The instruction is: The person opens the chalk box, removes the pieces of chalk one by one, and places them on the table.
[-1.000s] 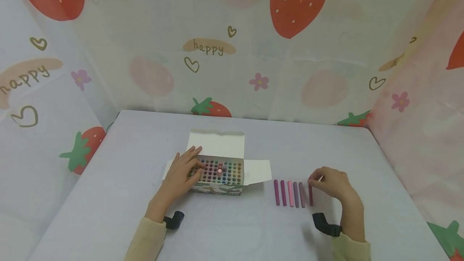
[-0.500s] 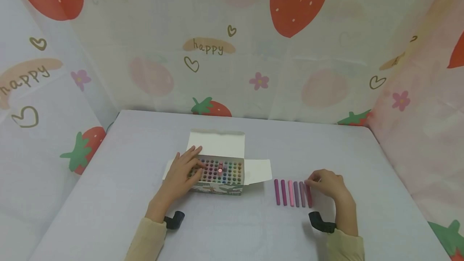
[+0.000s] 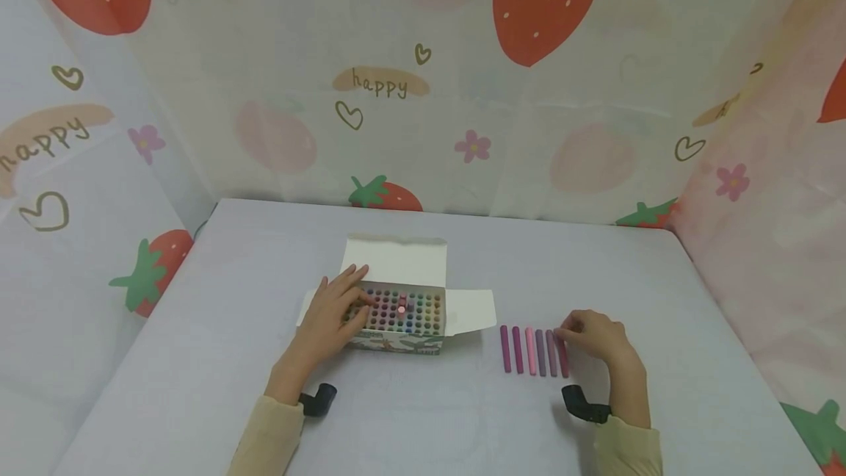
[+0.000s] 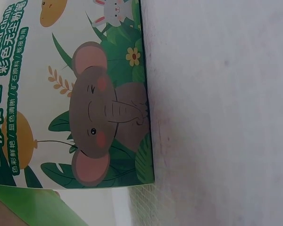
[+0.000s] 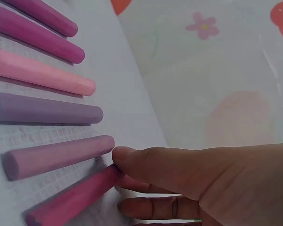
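Note:
My left hand (image 3: 330, 314) rests over the left end of an open chalk box (image 3: 395, 342), its fingers spread across the rim and the chalk tops. Many colored chalk ends (image 3: 421, 311) stand in rows inside, and a few poke up above the others near the middle. In the left wrist view the printed box side (image 4: 99, 113) shows an elephant. To the right, my right hand (image 3: 598, 333) pinches the far end of a deep pink chalk stick (image 5: 75, 195). This stick lies slightly slanted beside a mauve chalk stick (image 5: 61, 156), with its far end close to that one.
Several more chalk sticks lie in a row: a light pink one (image 3: 531, 352), a grey-purple one (image 3: 541, 353) and magenta ones (image 3: 505, 350). The box's white lid (image 3: 395, 259) and right flap (image 3: 469, 312) fold outward. A white cloth (image 3: 423, 417) covers the table.
My right hand has moved left with the deep pink chalk stick, bringing it up to the end of the row. My left hand has stayed on the box.

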Available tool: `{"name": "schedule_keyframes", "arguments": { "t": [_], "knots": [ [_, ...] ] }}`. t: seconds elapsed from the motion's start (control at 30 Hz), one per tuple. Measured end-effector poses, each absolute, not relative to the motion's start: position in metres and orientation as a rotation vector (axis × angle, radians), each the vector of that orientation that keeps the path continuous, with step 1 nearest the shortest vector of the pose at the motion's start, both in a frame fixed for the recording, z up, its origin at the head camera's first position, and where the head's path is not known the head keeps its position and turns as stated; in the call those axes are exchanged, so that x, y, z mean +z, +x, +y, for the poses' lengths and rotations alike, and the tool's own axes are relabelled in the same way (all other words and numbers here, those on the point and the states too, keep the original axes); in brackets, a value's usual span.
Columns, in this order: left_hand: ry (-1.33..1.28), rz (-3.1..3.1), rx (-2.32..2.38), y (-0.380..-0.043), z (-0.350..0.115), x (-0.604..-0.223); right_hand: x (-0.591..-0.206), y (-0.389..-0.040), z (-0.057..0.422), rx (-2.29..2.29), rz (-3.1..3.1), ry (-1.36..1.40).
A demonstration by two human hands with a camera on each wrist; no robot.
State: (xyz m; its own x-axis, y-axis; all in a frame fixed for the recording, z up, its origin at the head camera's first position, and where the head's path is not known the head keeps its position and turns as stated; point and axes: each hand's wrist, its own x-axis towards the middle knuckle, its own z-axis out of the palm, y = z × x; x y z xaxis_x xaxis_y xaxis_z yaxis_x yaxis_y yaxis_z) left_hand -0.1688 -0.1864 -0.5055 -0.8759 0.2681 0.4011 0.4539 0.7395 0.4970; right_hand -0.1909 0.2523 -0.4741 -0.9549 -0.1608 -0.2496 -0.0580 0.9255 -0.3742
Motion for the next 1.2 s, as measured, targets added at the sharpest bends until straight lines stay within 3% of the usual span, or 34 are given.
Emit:
{"name": "schedule_keyframes", "arguments": {
  "t": [0.7, 1.2],
  "knots": [
    [-0.57, -2.648, -0.89, -0.171, -0.186, -0.506, -0.463, -0.192, 0.24, -0.617, 2.99, -0.201],
    [-0.557, -2.643, -0.867, -0.169, -0.186, -0.506, -0.446, -0.189, 0.167, -0.858, 3.309, -0.516]
  ]
}}
